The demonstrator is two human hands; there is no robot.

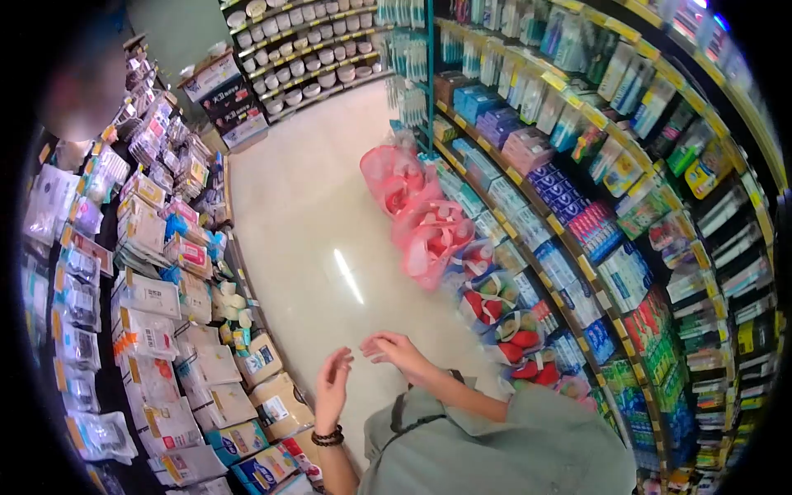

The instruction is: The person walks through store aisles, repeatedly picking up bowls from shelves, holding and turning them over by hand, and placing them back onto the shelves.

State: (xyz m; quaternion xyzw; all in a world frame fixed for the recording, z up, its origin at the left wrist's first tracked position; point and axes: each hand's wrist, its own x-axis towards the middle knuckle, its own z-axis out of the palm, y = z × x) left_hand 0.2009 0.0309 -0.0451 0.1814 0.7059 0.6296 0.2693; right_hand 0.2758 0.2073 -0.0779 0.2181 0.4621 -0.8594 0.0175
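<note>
My left hand (333,381) is raised in front of my body above the aisle floor, with a dark beaded bracelet (327,436) at the wrist. Its fingers are slightly curved and apart, holding nothing. Close by on the right, my right hand (396,351) points leftward with loosely bent fingers, also without anything in it. A small gap separates the two hands. Nearest to my left hand are packaged goods (280,410) on the left display.
Hanging packets (148,297) line the left side. Shelves of boxed toothpaste (594,231) and hanging packs curve along the right. Pink bags (417,223) and red-and-blue bundles (503,326) stand on the floor beside them. Bowls (313,62) fill the back shelves. A blurred person (82,87) is at upper left.
</note>
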